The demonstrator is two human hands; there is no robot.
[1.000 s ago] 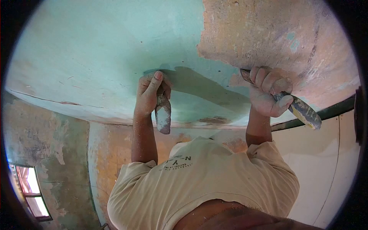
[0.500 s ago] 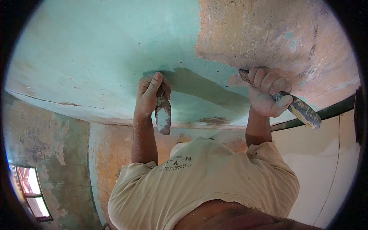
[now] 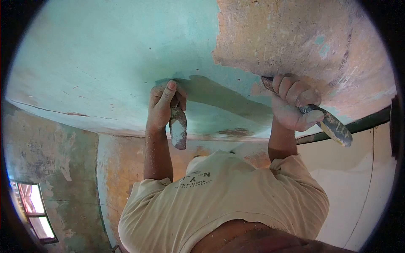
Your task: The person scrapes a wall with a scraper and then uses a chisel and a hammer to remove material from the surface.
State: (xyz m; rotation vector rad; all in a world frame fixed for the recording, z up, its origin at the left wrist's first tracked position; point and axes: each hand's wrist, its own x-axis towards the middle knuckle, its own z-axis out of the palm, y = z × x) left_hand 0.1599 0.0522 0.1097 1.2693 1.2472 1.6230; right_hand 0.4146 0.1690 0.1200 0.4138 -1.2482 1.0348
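Note:
My left hand (image 3: 165, 101) is closed around a scraper (image 3: 178, 128) with a worn, paint-smeared handle that points down toward my body. Its blade is mostly hidden behind my fingers, close against the turquoise painted surface (image 3: 126, 50). Farther right, my dusty right hand (image 3: 295, 99) grips a second scraper (image 3: 335, 128), its dark handle sticking out to the lower right. The narrow blade of that one meets the surface beside the ragged paint edge, where a bare brownish patch (image 3: 287, 38) begins.
Below the painted surface are a stained wall (image 3: 71, 168) and a window (image 3: 38, 208) at the lower left. A dark green strip (image 3: 329, 133) runs above pale panels (image 3: 350, 177) on the right. My beige shirt (image 3: 228, 189) fills the lower middle.
Both hands have shifted very slightly to the left in view, with the scrapers still in them. The paint edge looks much the same.

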